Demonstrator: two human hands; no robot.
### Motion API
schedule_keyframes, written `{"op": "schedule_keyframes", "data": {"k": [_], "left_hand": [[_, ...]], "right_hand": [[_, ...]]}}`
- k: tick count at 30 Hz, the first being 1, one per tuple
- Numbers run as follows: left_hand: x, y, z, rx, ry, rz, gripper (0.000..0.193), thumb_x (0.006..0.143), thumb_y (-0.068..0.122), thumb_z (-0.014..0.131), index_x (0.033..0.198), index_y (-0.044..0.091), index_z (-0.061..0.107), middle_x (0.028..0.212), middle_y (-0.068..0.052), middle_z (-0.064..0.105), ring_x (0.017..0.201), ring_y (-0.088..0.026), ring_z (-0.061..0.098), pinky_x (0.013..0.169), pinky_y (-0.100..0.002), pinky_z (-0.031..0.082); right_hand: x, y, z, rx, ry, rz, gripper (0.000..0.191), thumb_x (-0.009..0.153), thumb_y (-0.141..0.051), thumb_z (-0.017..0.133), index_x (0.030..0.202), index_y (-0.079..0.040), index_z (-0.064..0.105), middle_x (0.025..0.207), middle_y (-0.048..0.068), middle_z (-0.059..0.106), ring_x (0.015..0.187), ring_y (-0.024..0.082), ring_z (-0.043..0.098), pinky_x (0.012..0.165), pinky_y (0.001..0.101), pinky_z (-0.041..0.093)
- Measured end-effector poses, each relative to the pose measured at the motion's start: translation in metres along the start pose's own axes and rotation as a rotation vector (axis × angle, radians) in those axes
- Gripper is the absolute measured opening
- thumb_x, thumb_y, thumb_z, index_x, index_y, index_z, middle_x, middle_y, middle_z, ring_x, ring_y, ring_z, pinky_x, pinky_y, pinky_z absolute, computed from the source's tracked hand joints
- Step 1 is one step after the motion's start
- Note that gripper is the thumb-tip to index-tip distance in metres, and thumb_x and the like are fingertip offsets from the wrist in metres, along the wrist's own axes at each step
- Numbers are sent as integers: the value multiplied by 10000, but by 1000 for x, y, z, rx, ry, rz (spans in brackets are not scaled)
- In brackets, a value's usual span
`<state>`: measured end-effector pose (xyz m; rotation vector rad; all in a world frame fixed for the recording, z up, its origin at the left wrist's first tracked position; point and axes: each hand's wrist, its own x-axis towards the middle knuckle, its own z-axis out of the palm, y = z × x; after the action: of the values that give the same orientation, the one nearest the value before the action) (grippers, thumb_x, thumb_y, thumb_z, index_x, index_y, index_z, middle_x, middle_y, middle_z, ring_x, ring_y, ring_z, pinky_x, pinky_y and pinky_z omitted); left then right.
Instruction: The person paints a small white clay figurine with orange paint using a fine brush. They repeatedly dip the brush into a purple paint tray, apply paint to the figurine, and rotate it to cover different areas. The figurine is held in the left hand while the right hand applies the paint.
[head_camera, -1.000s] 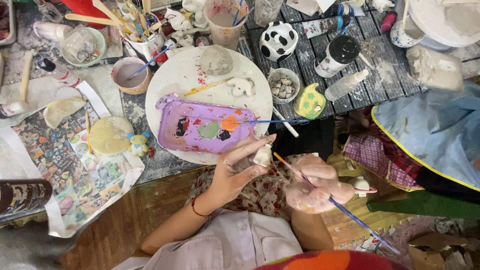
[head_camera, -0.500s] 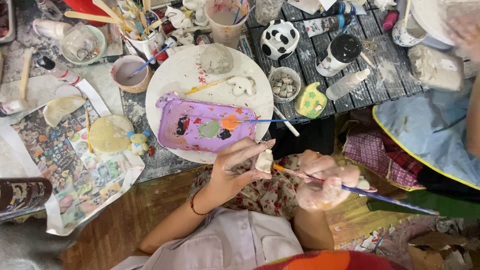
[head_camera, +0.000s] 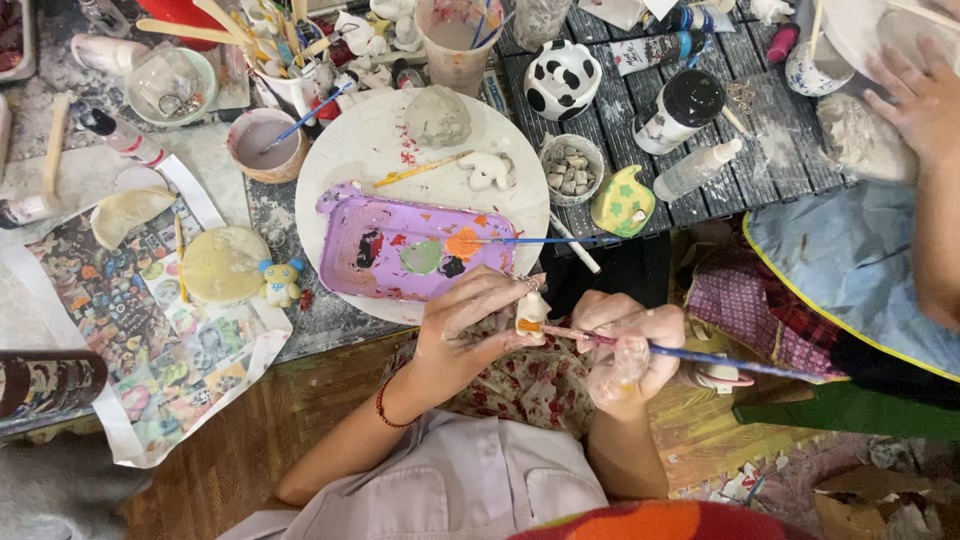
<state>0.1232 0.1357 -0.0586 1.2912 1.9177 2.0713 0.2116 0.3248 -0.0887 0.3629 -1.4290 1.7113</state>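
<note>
one round white board (head_camera: 370, 150) fills the middle of the table, and on it lies one purple paint tray (head_camera: 420, 250) with one blue-handled brush (head_camera: 540, 240) resting across its right edge, one grey clay lump (head_camera: 437, 115) and one small white clay shape (head_camera: 487, 170). beside the board stand one black-and-white spotted pot (head_camera: 563, 78) and one small bowl of pebbles (head_camera: 567, 170) (both to its right). the left hand (head_camera: 475, 325) is curled, fingertips pinching one small cream figurine (head_camera: 531, 312) just below the tray. the right hand (head_camera: 625, 335) is closed around one long paintbrush (head_camera: 700, 355), its tip touching the figurine.
</note>
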Motion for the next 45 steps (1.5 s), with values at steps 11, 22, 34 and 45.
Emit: {"op": "schedule_keyframes", "data": {"k": [11,22,34,45], "left_hand": [[3,3,-4,128,21,72,579,767,41,870,1306,26,662,1120,-96,726,961,-239,673,857,-354,550],[1,-4,-11,410,98,229,563,770,46,884,1282,20,651,1158,-112,697,989,-285,675,877,-387,554],[0,-3,-11,381,148,235,520,761,40,894,1227,-6,666,1137,-129,717,935,-280,689,837,-387,570],[-5,-7,-10,256,177,37,482,775,34,894,1212,24,690,1108,-117,743,946,-243,739,790,-302,612]], "right_hand": [[29,-18,-3,-298,-253,-289,288,1015,-261,606,985,-82,382,768,136,536,565,176,474,531,344,421],[-9,-12,6,-354,-277,-262,367,1033,-162,557,706,-92,405,758,98,615,508,159,511,480,306,440],[14,-10,1,-296,-217,-217,339,1050,-217,591,822,-32,422,740,132,608,544,166,475,516,337,407],[11,5,1,-318,-110,-266,258,1078,-255,539,966,-77,388,794,162,566,560,148,437,532,305,409]]}}
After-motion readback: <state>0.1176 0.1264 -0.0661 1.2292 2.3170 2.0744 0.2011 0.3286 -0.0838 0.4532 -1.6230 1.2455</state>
